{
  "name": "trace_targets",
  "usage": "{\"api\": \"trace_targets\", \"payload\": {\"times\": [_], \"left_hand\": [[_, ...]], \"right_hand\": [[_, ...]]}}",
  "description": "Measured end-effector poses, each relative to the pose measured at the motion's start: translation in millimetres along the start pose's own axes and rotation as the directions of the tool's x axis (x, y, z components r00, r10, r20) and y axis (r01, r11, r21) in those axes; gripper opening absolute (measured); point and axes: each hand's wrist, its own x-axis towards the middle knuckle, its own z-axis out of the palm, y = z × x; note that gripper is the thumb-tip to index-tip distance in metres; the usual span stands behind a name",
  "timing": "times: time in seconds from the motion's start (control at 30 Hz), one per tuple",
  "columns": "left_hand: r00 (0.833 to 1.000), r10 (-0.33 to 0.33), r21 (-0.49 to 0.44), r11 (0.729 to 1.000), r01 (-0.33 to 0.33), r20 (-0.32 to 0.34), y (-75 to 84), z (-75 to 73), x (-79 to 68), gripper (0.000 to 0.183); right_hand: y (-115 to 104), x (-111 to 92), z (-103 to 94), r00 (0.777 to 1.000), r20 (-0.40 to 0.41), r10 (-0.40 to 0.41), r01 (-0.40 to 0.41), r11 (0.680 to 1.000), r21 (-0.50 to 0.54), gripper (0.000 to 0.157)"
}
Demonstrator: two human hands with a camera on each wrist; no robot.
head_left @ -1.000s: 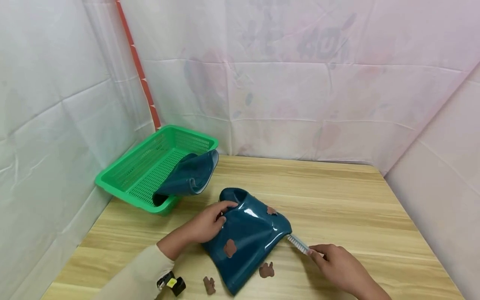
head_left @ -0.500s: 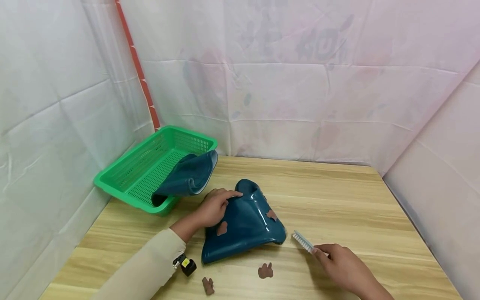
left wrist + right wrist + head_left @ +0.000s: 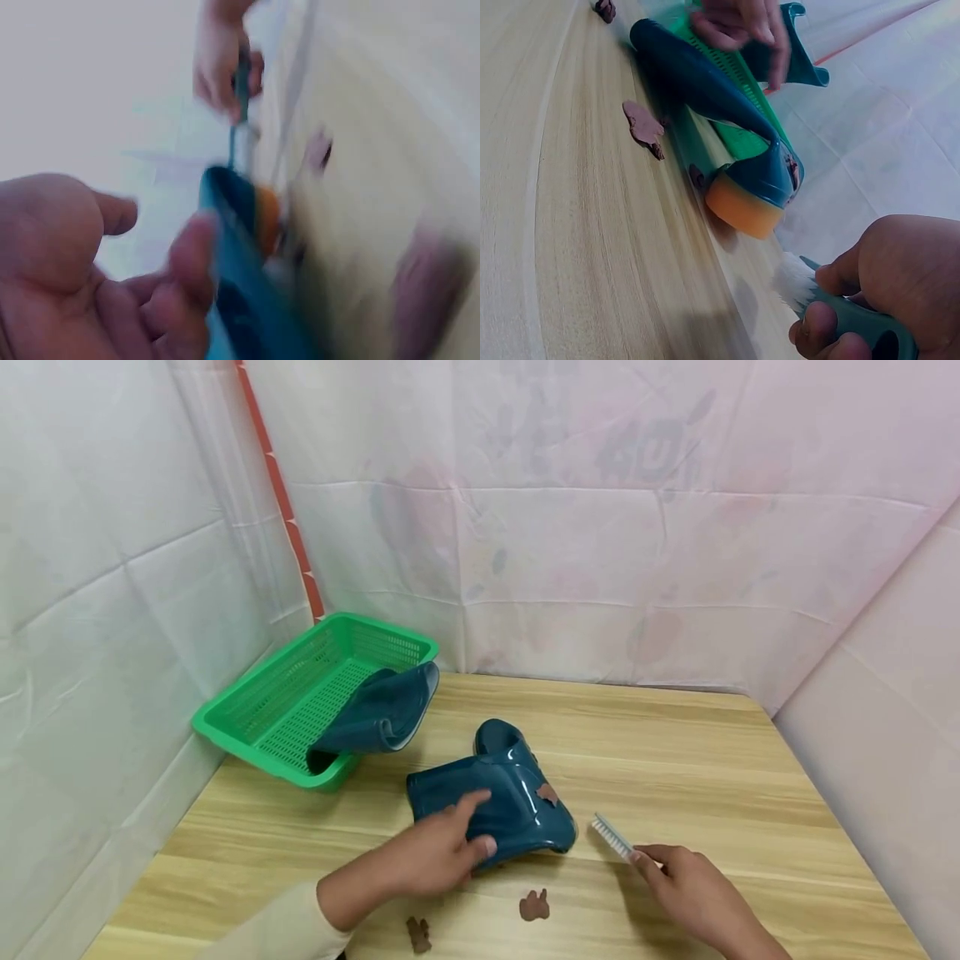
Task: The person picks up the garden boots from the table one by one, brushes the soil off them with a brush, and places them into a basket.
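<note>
A dark teal rubber boot [image 3: 517, 802] lies on its side on the wooden table, its shaft toward the left. A brown patch [image 3: 547, 793] sticks to its foot, and its orange sole [image 3: 744, 206] shows in the right wrist view. My left hand [image 3: 438, 852] hovers over the front side of the shaft, fingers loosely spread and holding nothing; the left wrist view of it is blurred. To the right of the boot, my right hand [image 3: 686, 889] grips a small scrub brush [image 3: 612, 838] by its handle, white bristles close to the foot but apart from it.
A green perforated basket [image 3: 247, 739] stands at the back left, with a second teal boot [image 3: 375, 714] lying across its rim. Two loose brown pieces, one [image 3: 535, 905] nearer the boot and another [image 3: 418, 935] further left, lie near the front of the table. White cloth walls [image 3: 555, 543] enclose the table.
The boot has swung round, its shaft moving from the front to the left. My left hand has let go of it and come toward the front. The brush has drawn slightly away from the boot.
</note>
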Motion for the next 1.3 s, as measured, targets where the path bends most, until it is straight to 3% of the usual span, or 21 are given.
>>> {"api": "trace_targets", "payload": {"times": [0.07, 0.13, 0.2, 0.3, 0.4, 0.53, 0.67, 0.77, 0.93, 1.07, 1.2, 1.3], "left_hand": [[0.981, -0.082, -0.149, 0.983, 0.109, 0.174, 3.0, 6.9, -7.0, 0.075], [0.951, -0.126, -0.229, 0.954, 0.194, 0.281, 2.2, 14.6, -9.5, 0.081], [0.935, -0.149, -0.255, 0.938, 0.237, 0.321, 0.0, 21.0, -9.2, 0.084], [0.939, -0.178, -0.302, 0.915, 0.268, 0.293, -1.5, 26.6, -8.3, 0.083], [0.955, -0.195, -0.342, 0.902, 0.264, 0.223, 0.2, 27.3, -7.9, 0.079], [0.976, -0.208, -0.354, 0.909, 0.219, 0.07, 2.9, 25.3, -6.6, 0.073], [0.971, -0.203, -0.353, 0.924, 0.148, -0.127, 2.4, 26.3, -3.8, 0.064], [0.94, -0.19, -0.333, 0.939, 0.089, -0.284, 0.5, 29.0, 1.5, 0.056], [0.856, -0.163, -0.333, 0.943, -0.012, -0.491, -4.0, 31.7, 14.9, 0.046], [0.811, -0.156, -0.357, 0.931, -0.07, -0.564, -5.6, 33.6, 25.6, 0.039], [0.785, -0.134, -0.356, 0.927, -0.116, -0.605, -3.6, 34.6, 33.9, 0.032], [0.773, -0.082, -0.313, 0.937, -0.155, -0.629, 0.6, 34.1, 38.2, 0.03]], "right_hand": [[-0.6, 0.8, -0.8, 1.0, 0.002, -0.005, 0.005, 1.0, -0.005, 0.048], [-1.3, 1.3, -0.9, 1.0, 0.005, -0.005, 0.005, 1.0, -0.008, 0.049], [-1.7, 1.7, -0.2, 1.0, 0.006, -0.001, 0.001, 1.0, -0.01, 0.05], [-2.4, 1.4, 1.0, 1.0, 0.003, 0.003, -0.003, 1.0, -0.002, 0.053], [-2.2, 0.4, 2.1, 1.0, 0.0, 0.004, -0.004, 1.0, 0.006, 0.054], [-2.9, -0.9, 2.3, 1.0, -0.001, 0.01, -0.01, 1.0, 0.016, 0.053], [-4.1, -2.0, 2.3, 1.0, -0.01, -0.002, 0.003, 1.0, 0.007, 0.051], [-4.3, -2.4, 2.7, 1.0, -0.022, -0.019, 0.019, 1.0, -0.005, 0.049], [-4.2, -1.4, 4.1, 1.0, -0.02, -0.02, 0.02, 1.0, 0.0, 0.052], [-3.5, -0.2, 5.2, 1.0, -0.018, -0.017, 0.017, 1.0, 0.003, 0.055], [-2.4, 0.7, 5.1, 1.0, -0.023, -0.016, 0.016, 1.0, -0.005, 0.054], [-1.5, 0.9, 3.9, 0.999, -0.033, -0.011, 0.01, 1.0, -0.012, 0.054]]}}
